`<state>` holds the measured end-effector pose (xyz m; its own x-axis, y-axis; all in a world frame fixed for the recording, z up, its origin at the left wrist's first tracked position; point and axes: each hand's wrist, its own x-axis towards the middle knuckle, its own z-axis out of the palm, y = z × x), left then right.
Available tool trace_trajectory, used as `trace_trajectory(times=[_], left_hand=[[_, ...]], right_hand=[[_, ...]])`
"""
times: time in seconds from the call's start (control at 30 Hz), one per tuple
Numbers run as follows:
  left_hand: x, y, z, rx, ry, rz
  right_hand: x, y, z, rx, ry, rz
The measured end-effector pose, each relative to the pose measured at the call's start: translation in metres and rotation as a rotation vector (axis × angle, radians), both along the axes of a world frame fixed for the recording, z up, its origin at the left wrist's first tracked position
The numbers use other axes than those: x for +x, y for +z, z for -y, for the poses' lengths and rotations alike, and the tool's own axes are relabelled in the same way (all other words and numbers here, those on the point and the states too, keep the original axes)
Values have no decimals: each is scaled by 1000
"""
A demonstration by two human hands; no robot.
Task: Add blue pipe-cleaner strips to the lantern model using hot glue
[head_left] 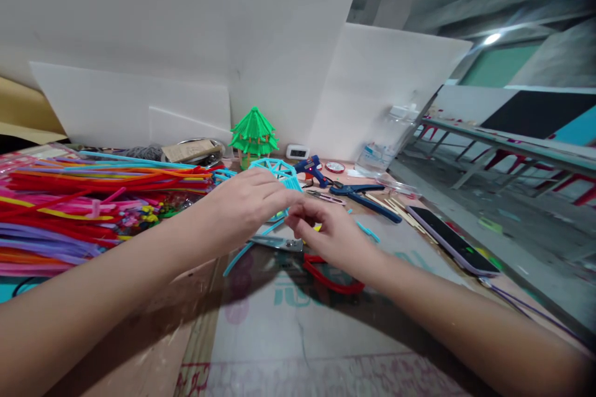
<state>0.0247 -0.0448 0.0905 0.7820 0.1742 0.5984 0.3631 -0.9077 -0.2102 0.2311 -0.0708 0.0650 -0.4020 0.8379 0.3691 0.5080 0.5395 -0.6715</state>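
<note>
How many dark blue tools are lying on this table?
2: the glue gun, just right of the turquoise frame, and the pliers, between the glue gun and the phone. Others may be hidden behind the left hand or right hand.

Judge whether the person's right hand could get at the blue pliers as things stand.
Probably yes: the blue pliers lie just beyond the right hand, with nothing visible covering them, though whether that hand holds something is unclear.

Pipe cleaners point(102, 183) lie at frame left, a phone point(449, 239) at frame right. Scissors point(279, 242) lie at frame centre.
</note>
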Motion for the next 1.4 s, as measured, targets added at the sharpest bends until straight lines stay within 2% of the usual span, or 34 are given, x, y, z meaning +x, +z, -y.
trace_trajectory(times=[0.07,0.17,0.27,0.4,0.6,0.93,1.23,1.4], left_hand=[[-2,-1,-6,21,33,96],[-9,-3,-20,47,191,220],[-18,-10,-36,-34,292,196],[-21,-22,-47,-103,266,182],[-14,-31,-48,-88,197,223],[-9,-27,-41,-13,187,201],[-6,-22,-38,-21,97,178],[-6,-26,-38,-57,137,181]], right_hand=[[-1,-3,-1,-72,10,-100],[-4,-12,-6,-226,-25,-300],[-6,-23,-13,-310,-72,-394],[-7,-30,-18,-330,-92,-392],[-8,-26,-16,-275,-126,-332],[2,0,-18,-302,-47,-166],[1,-8,-19,-325,-65,-120],[2,-10,-21,-330,-66,-143]])
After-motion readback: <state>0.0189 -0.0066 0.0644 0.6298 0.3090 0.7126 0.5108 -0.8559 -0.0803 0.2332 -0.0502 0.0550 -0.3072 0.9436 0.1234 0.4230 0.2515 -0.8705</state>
